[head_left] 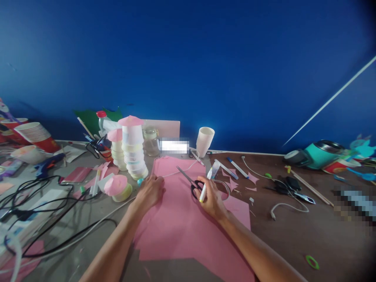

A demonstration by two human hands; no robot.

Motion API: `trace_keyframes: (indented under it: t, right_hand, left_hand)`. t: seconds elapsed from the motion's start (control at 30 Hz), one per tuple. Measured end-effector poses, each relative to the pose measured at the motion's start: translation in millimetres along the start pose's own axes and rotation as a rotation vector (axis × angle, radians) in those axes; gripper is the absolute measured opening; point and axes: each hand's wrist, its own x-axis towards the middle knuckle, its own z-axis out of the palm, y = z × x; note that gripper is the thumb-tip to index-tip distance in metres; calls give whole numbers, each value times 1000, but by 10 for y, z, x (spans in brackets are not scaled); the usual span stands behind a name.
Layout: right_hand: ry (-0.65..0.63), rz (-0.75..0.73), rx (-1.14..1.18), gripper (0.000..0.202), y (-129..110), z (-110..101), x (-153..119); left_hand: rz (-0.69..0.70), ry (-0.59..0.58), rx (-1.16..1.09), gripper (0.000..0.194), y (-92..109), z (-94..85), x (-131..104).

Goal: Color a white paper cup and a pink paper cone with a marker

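Pink paper sheets [176, 235] lie stacked in front of me, edges uneven. My left hand [152, 190] rests on their left edge with its fingers curled down; what is under the fingertips is hidden. A small teal object [141, 181] sits beside it. My right hand [212, 197] is closed around a white marker [203, 192] with a yellow end, held slanted above the paper. Scissors [188, 176] with black handles lie at this hand's fingers, blades spread slightly toward the far left. Whether the fingers also touch the handles, I cannot tell. A clear roll or ring [225, 188] lies just behind the right hand.
To the left stand cup towers [133, 150] with pink cone tops, a small pink-topped cup [117, 188], tangled black cables [32, 196] and a glue gun [49, 165]. A white cup [205, 141] stands behind. Markers [237, 167], pink scraps [252, 180] and chopsticks [311, 187] lie rightward.
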Motion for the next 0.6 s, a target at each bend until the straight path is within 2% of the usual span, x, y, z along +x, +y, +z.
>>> trace_keyframes:
  t: [0.17, 0.3, 0.47, 0.6]
  right_hand:
    - [9, -4, -5, 37, 36, 55, -25]
    - [-15, 2, 2, 39, 40, 63, -29]
    - [-25, -4, 6, 41, 43, 70, -29]
    - [-34, -13, 4, 45, 51, 72, -30]
  left_hand:
    - [203, 4, -38, 31, 70, 64, -16]
    - [295, 16, -5, 39, 91, 152, -36]
    - [294, 23, -4, 43, 85, 187, -48]
    - [145, 109, 67, 34, 71, 159, -41]
